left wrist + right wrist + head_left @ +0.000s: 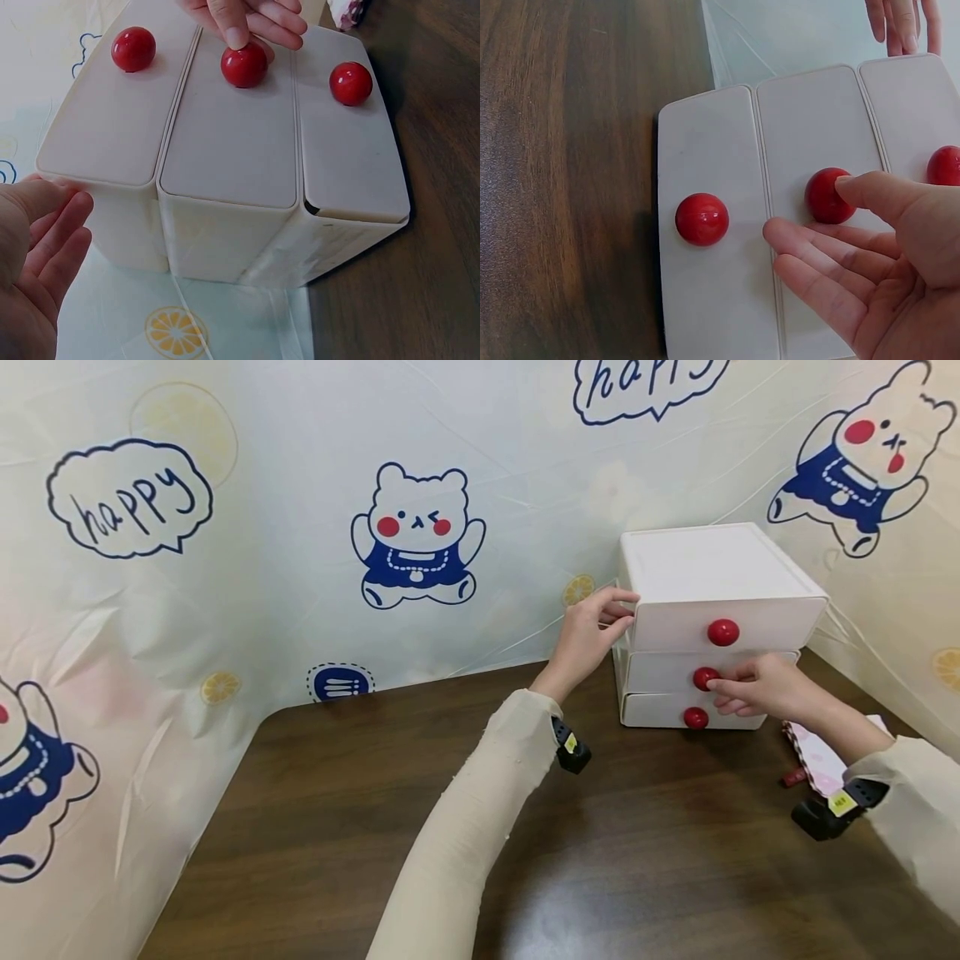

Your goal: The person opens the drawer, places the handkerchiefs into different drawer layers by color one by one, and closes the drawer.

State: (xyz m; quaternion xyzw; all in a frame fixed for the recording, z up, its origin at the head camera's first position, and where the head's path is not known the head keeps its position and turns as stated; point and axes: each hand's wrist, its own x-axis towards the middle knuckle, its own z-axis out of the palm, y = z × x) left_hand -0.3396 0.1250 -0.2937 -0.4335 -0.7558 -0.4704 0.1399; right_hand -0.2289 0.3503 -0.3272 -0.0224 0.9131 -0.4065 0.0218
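And filling the backdrop, a pale, creased sheet (300,552) printed with blue-and-white bears! Below, toward seven o'clock, spreads a smooth, dark-brown wood-grain table (315,827). At three o'clock on it stands a white, boxy three-drawer cabinet (723,564), smooth-faced with rounded corners, its contents hidden. Now the left hand (587,631), at the cabinet's nine o'clock: fingers loose, just touching the upper edge. Right hand (765,687), around five o'clock: pinching the glossy red spherical middle knob (702,677)! Nearing half past three, a pink-and-white patterned cloth-like item (821,760), partly hidden. Matching red balls: top knob (723,632), bottom knob (695,718).
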